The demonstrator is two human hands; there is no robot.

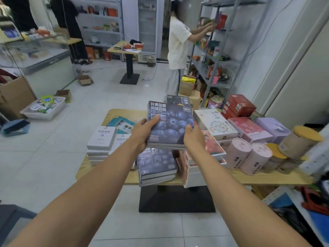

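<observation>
far left of the frame: white tray [58,106] of packets on the pale tiled floor, contents too blurred to read; a cardboard box [16,97] is cut off by the left edge. centre left: wooden table [124,113], top mostly hidden under goods, with a stack of white boxes [101,138] at its left end. centre: left hand [142,134] grips the left edge of the blueberry drink box [170,125], thumb on the printed face, fingers hidden beneath. the box is held above the table, over a stack of like boxes [156,163]; further thin boxes lie under it in the grip, number unclear. long axis runs up the frame, title end away from the wearer, printed face up. right hand [193,138] is curled over the lower right corner, its underside out of sight. right: pink canisters [249,154], red boxes [240,106]. upper right: a person [178,45] reaches into a metal shelf [226,50], goods there blurred.
</observation>
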